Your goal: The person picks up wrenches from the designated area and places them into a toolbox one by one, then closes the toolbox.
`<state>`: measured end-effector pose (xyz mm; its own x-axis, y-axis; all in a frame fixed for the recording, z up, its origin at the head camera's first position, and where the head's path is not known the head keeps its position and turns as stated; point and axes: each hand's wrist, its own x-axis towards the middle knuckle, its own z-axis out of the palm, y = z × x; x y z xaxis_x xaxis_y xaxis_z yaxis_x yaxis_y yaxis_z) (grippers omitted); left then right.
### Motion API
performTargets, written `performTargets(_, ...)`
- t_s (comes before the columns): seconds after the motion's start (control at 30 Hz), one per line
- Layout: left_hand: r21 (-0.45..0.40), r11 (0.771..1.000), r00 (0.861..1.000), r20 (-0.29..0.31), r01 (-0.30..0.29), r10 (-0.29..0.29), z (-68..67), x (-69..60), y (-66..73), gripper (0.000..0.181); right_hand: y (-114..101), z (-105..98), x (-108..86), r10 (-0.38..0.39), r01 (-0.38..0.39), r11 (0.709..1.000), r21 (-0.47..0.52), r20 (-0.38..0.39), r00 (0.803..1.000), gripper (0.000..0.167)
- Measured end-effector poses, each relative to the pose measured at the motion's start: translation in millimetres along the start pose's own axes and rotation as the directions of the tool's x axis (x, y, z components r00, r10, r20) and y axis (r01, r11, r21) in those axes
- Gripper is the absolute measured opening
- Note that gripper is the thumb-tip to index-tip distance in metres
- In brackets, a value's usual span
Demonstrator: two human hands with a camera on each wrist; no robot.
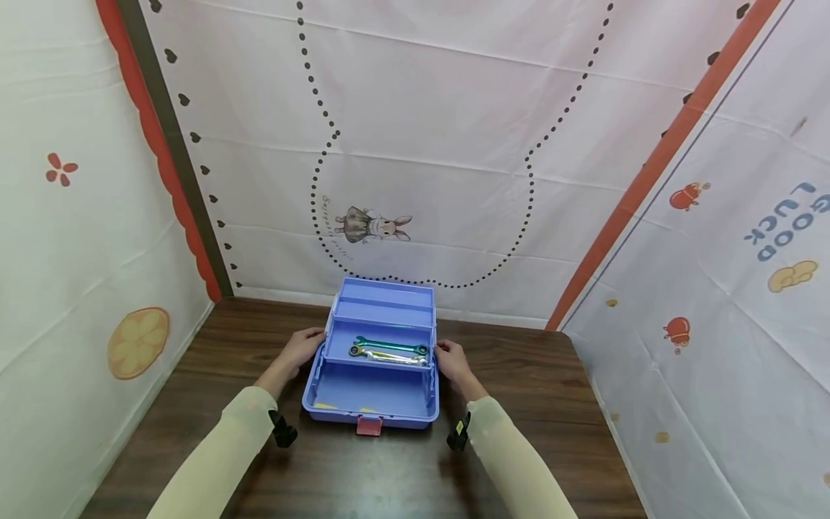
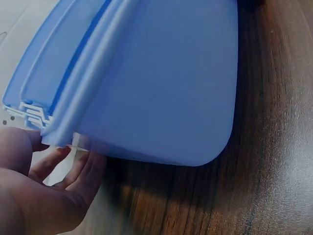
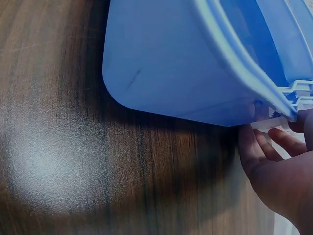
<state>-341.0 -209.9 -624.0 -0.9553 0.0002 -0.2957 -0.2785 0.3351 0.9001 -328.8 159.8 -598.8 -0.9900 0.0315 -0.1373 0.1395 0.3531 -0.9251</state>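
Note:
A blue plastic toolbox (image 1: 372,387) stands on the table with its lid (image 1: 387,290) raised and its upper tray (image 1: 389,330) lifted out toward the back. In that tray lie a green wrench (image 1: 392,346) and a shiny silver-gold wrench (image 1: 392,357). My left hand (image 1: 303,347) grips the rear left corner; the left wrist view shows the thumb at the rim and fingers curled behind the box wall (image 2: 171,88). At the rear right corner my right hand (image 1: 454,360) holds the box the same way, its fingers (image 3: 252,147) partly hidden behind it.
A dark wood-grain table (image 1: 519,425) carries the toolbox near its back edge. Printed white cloth (image 1: 428,173) hangs behind and on both sides. A red latch (image 1: 369,426) hangs at the box's front, and yellow bits (image 1: 324,406) show inside the front edge.

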Motion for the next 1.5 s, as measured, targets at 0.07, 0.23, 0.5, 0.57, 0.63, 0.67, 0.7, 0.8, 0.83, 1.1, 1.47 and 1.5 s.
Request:
performTargets(0.07,0.004,1.0,1.0,-0.001,-0.003,0.003,-3.2,0.4,-0.7,0.053,-0.1,2.6,-0.1,-0.002,0.002,1.0,0.011,0.004,1.0,0.031)
performTargets(0.23,0.035,0.998,0.998,-0.01,-0.061,0.061,-7.6,-1.0,1.9,0.052,-3.0,7.6,0.8,-0.003,0.003,1.0,0.03,-0.001,1.0,0.03)
performTargets(0.5,0.025,0.997,0.994,-0.076,-0.079,0.081,-1.7,-0.6,10.0,0.05,-8.6,10.7,3.9,-0.023,0.025,0.999,0.038,-0.048,0.999,0.029)
performTargets(0.57,0.009,0.996,0.991,-0.096,-0.094,0.094,0.5,-0.6,11.8,0.048,-8.5,11.2,5.1,-0.035,0.038,0.998,0.051,-0.066,0.997,0.03)
performTargets(0.63,-0.005,0.993,0.987,-0.111,-0.114,0.113,3.6,-0.3,12.8,0.047,-7.6,11.4,5.7,-0.044,0.049,0.997,0.062,-0.087,0.995,0.031)
performTargets(0.67,-0.014,0.992,0.985,-0.117,-0.127,0.124,5.2,0.1,12.9,0.046,-6.7,11.5,6.0,-0.043,0.049,0.997,0.062,-0.1,0.994,0.031)
performTargets(0.7,-0.007,0.99,0.983,-0.122,-0.142,0.14,6.4,0.3,12.7,0.046,-5.8,11.5,6.4,-0.041,0.049,0.997,0.062,-0.116,0.992,0.032)
performTargets(0.8,0.017,0.983,0.973,-0.143,-0.182,0.183,9.5,1.5,10.6,0.045,-2.6,12.1,6.8,-0.041,0.047,0.998,0.032,-0.165,0.985,0.031)
performTargets(0.83,0.021,0.981,0.969,-0.153,-0.193,0.194,9.9,2.2,9.4,0.044,-1.9,12.4,6.8,-0.045,0.049,0.999,0.017,-0.18,0.983,0.031)
performTargets(1.1,-0.034,0.951,0.928,-0.232,-0.306,0.291,6.8,3.1,-0.3,0.042,-12.7,6.9,-1.8,-0.138,0.131,0.99,-0.049,-0.185,0.973,0.031)
performTargets(1.47,0.059,0.903,0.869,-0.252,-0.425,0.425,-3.1,-2.4,2.4,0.036,-28.4,-7.5,-8.5,-0.176,0.172,0.984,-0.039,-0.157,0.972,0.052)
performTargets(1.5,0.065,0.901,0.869,-0.243,-0.429,0.431,-4.2,-3.3,4.1,0.035,-28.8,-9.3,-9.7,-0.184,0.18,0.983,-0.037,-0.154,0.971,0.053)
